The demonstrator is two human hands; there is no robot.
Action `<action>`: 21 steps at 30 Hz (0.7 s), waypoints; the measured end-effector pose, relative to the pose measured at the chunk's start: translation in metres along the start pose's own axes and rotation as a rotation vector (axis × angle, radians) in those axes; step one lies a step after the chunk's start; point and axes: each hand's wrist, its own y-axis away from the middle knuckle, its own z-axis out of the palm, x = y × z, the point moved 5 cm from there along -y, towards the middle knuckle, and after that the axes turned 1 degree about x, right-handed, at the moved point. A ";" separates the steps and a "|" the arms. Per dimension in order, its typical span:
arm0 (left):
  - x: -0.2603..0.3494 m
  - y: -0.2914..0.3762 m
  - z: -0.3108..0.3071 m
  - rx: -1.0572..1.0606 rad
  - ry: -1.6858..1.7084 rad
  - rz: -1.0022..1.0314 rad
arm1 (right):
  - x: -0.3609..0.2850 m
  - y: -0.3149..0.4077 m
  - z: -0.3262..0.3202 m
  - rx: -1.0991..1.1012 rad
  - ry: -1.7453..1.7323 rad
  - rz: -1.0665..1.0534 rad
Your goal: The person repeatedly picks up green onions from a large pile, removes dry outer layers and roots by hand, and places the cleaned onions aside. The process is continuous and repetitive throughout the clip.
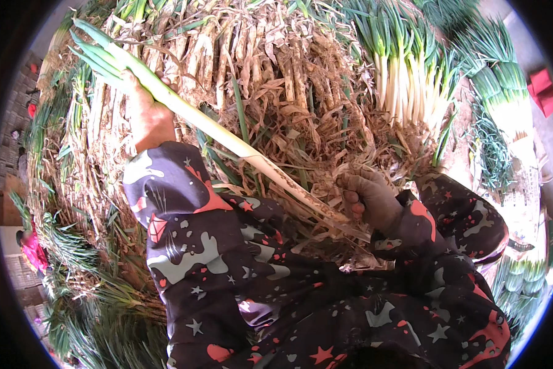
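One long green onion stalk (221, 136) lies diagonally across the view, its green leaves at the upper left and its root end at the lower right. My left hand (149, 110) is closed around it just below the leaves. Close to the root end is my right hand (371, 200), its fingers curled near dry husk; whether it grips anything is hidden. The lower part of the stalk has a brown, stained outer layer, while the part above is clean and pale. Dry peeled leaves (299, 124) lie beneath the stalk.
Unpeeled green onions (258, 60) with dry roots lie heaped in front and at the left. Clean white-stemmed green onions (401, 87) stand at the upper right. Bundled green onions (504, 87) lie farther right. Another person (34, 251) is at the far left edge.
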 end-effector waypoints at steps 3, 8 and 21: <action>-0.007 -0.004 0.003 -0.083 0.012 -0.044 | -0.012 -0.006 0.009 0.023 0.494 -0.342; -0.012 -0.004 0.005 -0.143 0.025 -0.070 | -0.017 -0.039 0.074 0.038 0.885 -0.870; 0.002 -0.030 -0.034 -0.099 0.060 -0.105 | 0.008 0.006 -0.001 -0.206 0.741 -0.593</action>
